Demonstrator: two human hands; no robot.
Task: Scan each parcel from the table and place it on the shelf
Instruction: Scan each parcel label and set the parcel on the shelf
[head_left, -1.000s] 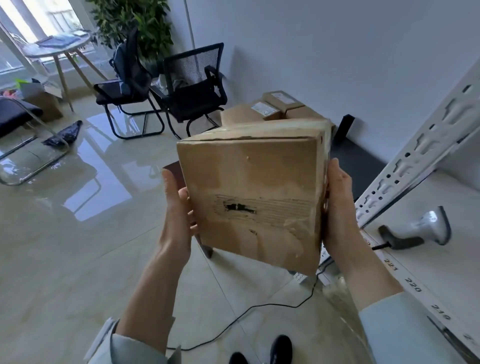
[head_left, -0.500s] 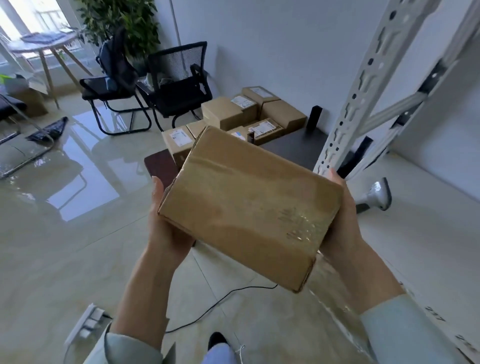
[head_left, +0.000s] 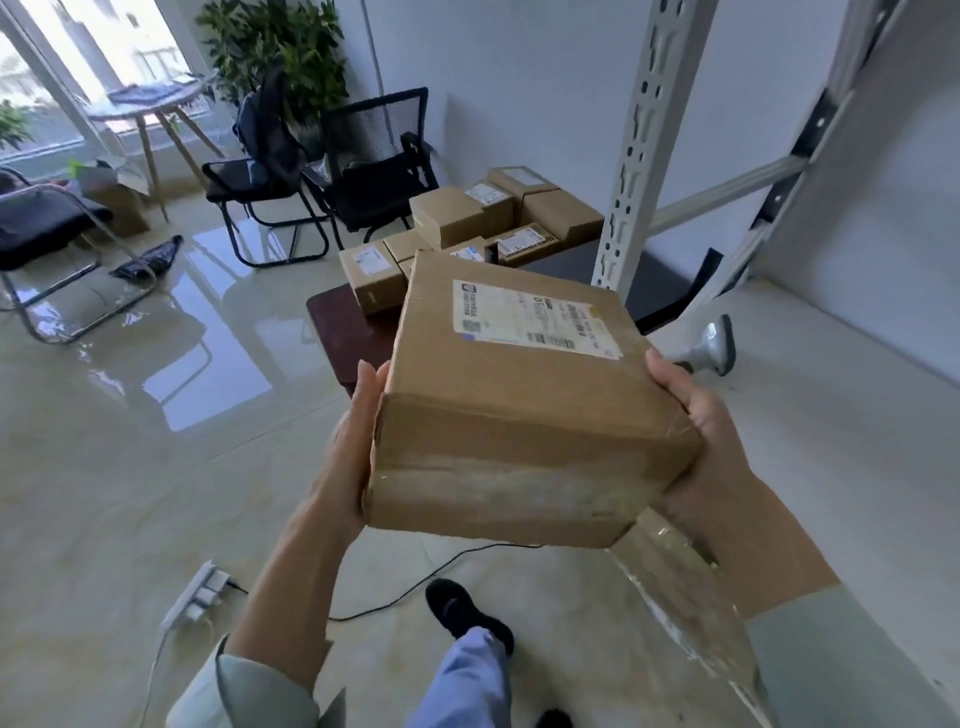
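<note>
We hold a brown cardboard parcel (head_left: 524, 410) up in the air with both hands, in front of us and above the shiny floor (head_left: 130, 441). Its white paper label (head_left: 535, 318) faces up. Our left hand (head_left: 350, 447) presses flat on the left side, fingers (head_left: 371, 379) straight. Our right hand (head_left: 696, 431) holds the right side, with its fingers curled round the edge. Behind the parcel is a dark brown table (head_left: 343, 332) with more brown cardboard boxes (head_left: 467, 218) on it. On our right is a white metal shelf (head_left: 841, 447). A grey hand scanner (head_left: 714, 345) lies on it, near our right hand.
</note>
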